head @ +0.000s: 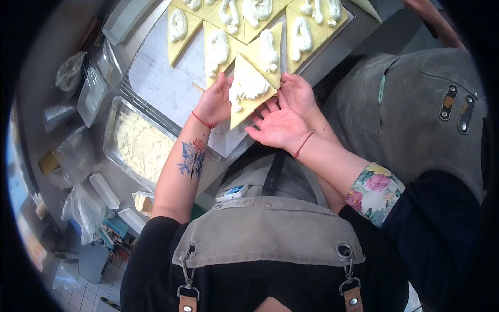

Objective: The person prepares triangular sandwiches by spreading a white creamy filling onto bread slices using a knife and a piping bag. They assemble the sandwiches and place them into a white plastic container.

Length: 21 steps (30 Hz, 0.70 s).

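Observation:
A triangular slice of yellow sponge cake (247, 111) topped with white cream is held up in front of me, between both hands. My left hand (216, 102) grips its left side, fingers hidden underneath. At the right corner, my right hand (299, 94) cups the slice, most of its fingers hidden. Another person's hand (278, 125), palm up, reaches across my right forearm; its fingertips are at the slice's lower right edge. Just behind lies another cream-topped slice (269, 54), partly covered by the held one. More cream-topped triangles (224, 33) lie on white paper (160, 66).
A wire rack (130, 92) edges the paper. To the left stands a clear tub (110, 146) of pale yellow, creamy filling. Clear plastic containers (93, 91) and plastic bags (84, 210) crowd the left side. A person in a grey apron (409, 113) stands close on my right.

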Motion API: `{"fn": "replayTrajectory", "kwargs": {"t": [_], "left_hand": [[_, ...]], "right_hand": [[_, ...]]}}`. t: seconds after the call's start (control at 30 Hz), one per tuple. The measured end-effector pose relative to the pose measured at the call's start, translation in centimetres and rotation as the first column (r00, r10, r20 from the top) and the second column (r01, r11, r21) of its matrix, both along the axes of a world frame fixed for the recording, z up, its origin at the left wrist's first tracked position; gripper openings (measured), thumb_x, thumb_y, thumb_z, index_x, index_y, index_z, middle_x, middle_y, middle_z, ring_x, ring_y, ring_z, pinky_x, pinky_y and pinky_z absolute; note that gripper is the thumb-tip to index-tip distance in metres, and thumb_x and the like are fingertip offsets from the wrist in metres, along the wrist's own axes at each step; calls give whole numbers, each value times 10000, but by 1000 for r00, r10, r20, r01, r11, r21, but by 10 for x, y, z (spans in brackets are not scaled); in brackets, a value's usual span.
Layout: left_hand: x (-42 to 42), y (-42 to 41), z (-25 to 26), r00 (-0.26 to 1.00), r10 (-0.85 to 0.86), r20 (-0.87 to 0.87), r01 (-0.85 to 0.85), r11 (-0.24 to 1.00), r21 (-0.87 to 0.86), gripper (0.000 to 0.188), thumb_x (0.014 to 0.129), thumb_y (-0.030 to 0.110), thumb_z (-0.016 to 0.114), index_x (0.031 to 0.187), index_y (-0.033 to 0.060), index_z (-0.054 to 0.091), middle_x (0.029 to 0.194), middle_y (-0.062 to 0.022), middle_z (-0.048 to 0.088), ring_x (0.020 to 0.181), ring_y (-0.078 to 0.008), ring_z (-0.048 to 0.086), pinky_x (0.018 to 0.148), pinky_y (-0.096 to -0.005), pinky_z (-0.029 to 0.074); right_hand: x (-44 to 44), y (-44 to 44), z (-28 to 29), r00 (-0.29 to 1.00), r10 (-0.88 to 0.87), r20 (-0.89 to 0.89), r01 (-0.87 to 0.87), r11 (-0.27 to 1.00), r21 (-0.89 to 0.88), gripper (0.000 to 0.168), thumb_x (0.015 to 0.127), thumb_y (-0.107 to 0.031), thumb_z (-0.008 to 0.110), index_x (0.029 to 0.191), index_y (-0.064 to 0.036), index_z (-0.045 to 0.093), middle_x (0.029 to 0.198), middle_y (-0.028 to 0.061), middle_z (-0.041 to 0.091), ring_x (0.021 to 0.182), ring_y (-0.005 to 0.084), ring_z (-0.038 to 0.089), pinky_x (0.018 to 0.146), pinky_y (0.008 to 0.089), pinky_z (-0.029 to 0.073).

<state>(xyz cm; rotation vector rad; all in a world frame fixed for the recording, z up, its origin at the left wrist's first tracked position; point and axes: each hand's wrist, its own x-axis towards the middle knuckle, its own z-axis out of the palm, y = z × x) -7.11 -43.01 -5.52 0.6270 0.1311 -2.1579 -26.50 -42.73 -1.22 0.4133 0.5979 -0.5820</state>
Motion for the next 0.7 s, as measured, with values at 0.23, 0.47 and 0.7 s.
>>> {"fn": "replayTrajectory", "kwargs": {"t": [0.23, 0.47, 0.7], "left_hand": [[0, 1, 2, 999, -13, 49, 11, 999, 30, 600, 981, 489, 213, 1374, 56, 348, 1376, -102, 435, 1272, -256, 412, 1061, -404, 316], [5, 2, -2, 996, -30, 78, 29, 1000, 11, 594, 979, 494, 233, 1378, 68, 346, 1372, -93, 441, 1269, -249, 416, 1054, -400, 323], [9, 1, 0, 997, -75, 7, 75, 997, -4, 633, 974, 508, 227, 1374, 28, 329, 1374, -116, 435, 1257, -254, 433, 1043, -406, 340]], "right_hand": [[4, -1, -3, 986, -126, 106, 121, 991, 51, 711, 909, -593, 225, 1418, -96, 241, 1477, 107, 246, 1371, 307, 193, 1143, 449, 67], [3, -3, 0, 935, -271, 229, 223, 951, 214, 744, 897, -625, 234, 1415, -92, 251, 1465, 119, 270, 1361, 319, 216, 1142, 450, 96], [4, -7, 0, 938, -216, 271, 153, 960, 235, 741, 895, -625, 243, 1414, -96, 263, 1465, 121, 269, 1364, 304, 217, 1142, 449, 106]]}}
